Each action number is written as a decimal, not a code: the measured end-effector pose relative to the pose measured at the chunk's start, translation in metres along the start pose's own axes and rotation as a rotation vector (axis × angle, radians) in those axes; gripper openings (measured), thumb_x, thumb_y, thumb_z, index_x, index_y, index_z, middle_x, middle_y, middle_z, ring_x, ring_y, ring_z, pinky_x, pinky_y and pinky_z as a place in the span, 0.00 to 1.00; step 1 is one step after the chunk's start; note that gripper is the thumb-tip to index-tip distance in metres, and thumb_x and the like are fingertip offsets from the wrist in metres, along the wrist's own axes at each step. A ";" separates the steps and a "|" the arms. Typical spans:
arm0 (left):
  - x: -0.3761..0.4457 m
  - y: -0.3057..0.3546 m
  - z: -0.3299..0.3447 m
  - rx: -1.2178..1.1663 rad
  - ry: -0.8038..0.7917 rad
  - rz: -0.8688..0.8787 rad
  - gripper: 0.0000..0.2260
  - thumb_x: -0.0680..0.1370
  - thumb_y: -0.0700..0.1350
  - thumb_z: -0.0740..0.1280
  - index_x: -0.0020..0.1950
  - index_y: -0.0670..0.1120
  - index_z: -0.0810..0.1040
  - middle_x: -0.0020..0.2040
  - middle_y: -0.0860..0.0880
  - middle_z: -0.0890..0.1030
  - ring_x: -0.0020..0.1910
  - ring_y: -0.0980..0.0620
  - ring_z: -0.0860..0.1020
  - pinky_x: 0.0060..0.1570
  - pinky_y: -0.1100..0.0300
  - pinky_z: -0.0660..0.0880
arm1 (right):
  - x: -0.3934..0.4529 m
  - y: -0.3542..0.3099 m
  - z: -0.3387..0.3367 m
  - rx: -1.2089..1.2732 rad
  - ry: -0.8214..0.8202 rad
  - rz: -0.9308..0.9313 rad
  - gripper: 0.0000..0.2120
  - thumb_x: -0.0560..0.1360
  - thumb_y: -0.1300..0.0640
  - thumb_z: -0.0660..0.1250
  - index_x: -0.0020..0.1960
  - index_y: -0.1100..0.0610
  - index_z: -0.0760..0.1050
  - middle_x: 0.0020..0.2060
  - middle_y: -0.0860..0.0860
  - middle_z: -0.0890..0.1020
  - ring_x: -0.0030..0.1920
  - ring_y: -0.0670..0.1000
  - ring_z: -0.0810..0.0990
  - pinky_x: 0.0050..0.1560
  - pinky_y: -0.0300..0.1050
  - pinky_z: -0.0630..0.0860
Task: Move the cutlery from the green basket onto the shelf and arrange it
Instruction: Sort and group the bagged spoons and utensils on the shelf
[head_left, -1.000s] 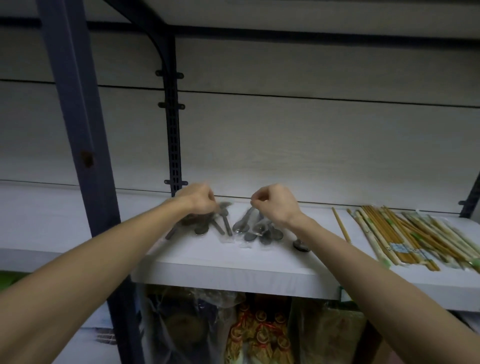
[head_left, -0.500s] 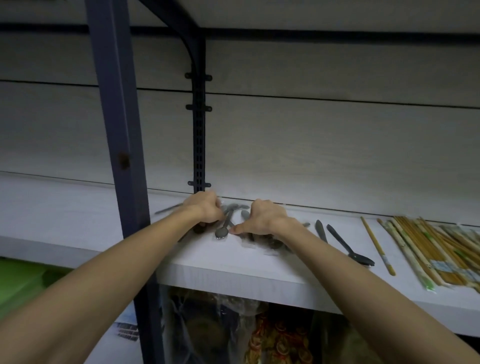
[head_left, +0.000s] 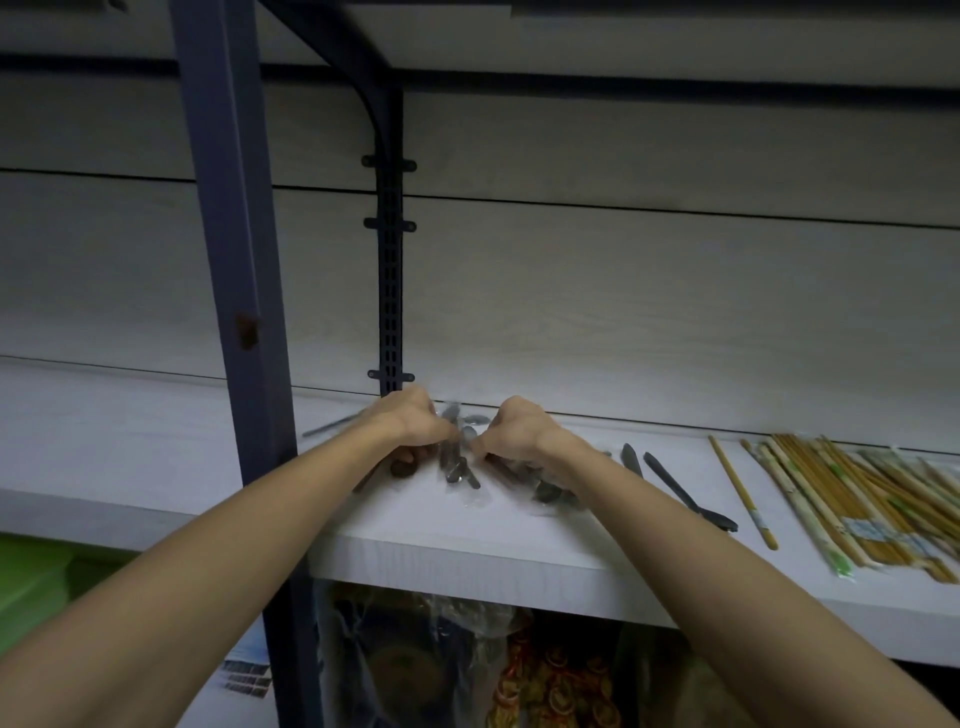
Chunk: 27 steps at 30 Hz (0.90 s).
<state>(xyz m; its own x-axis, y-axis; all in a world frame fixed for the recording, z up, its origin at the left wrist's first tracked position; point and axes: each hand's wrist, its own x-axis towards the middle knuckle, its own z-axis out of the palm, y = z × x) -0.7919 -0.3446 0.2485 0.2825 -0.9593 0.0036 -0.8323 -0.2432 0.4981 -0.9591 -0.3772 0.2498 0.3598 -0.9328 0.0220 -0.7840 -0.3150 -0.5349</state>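
Dim overall, cool grey-blue cast, no light source visible. Back wall (head_left: 649, 291) evenly lit but dull; brighter along shelf (head_left: 467, 556) front edge. Deep shadow below shelf, contents there murky. Spoons (head_left: 460, 465) dark, low contrast, wrapped in plastic w/ faint glare. Slight softness everywhere, forearms blurred near bottom corners. Wide-angle bend: post (head_left: 228, 291) leans, shelf lines curve.

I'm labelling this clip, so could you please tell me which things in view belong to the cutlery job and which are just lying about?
Job:
left hand and right hand, gripping the wrapped spoons
loose dark spoon
chopsticks
white shelf
green basket

Lying about:
bagged goods on the lower shelf
blue upright post
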 end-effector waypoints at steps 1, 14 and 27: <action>0.001 0.000 0.000 0.009 -0.008 -0.003 0.21 0.67 0.62 0.73 0.41 0.44 0.84 0.40 0.45 0.86 0.40 0.45 0.85 0.47 0.49 0.83 | 0.000 0.002 -0.001 0.005 -0.004 0.002 0.16 0.71 0.46 0.71 0.35 0.57 0.74 0.30 0.51 0.78 0.33 0.54 0.78 0.35 0.42 0.73; 0.003 -0.003 0.002 0.002 -0.031 -0.026 0.15 0.64 0.53 0.82 0.42 0.45 0.85 0.48 0.48 0.85 0.48 0.47 0.82 0.53 0.51 0.79 | -0.015 0.000 -0.001 -0.090 -0.161 -0.021 0.21 0.62 0.46 0.82 0.37 0.56 0.72 0.30 0.50 0.75 0.30 0.51 0.73 0.32 0.41 0.71; -0.005 -0.001 -0.004 -0.037 -0.075 -0.058 0.14 0.63 0.46 0.83 0.44 0.43 0.87 0.54 0.50 0.86 0.49 0.48 0.84 0.57 0.50 0.81 | -0.036 -0.011 -0.004 -0.066 -0.179 0.073 0.12 0.68 0.55 0.74 0.37 0.56 0.70 0.28 0.52 0.74 0.27 0.51 0.71 0.27 0.38 0.65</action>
<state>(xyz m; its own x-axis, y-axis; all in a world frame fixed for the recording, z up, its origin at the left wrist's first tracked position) -0.7912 -0.3390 0.2512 0.2922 -0.9521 -0.0901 -0.7970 -0.2946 0.5273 -0.9654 -0.3412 0.2587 0.3808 -0.9092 -0.1684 -0.8403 -0.2643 -0.4732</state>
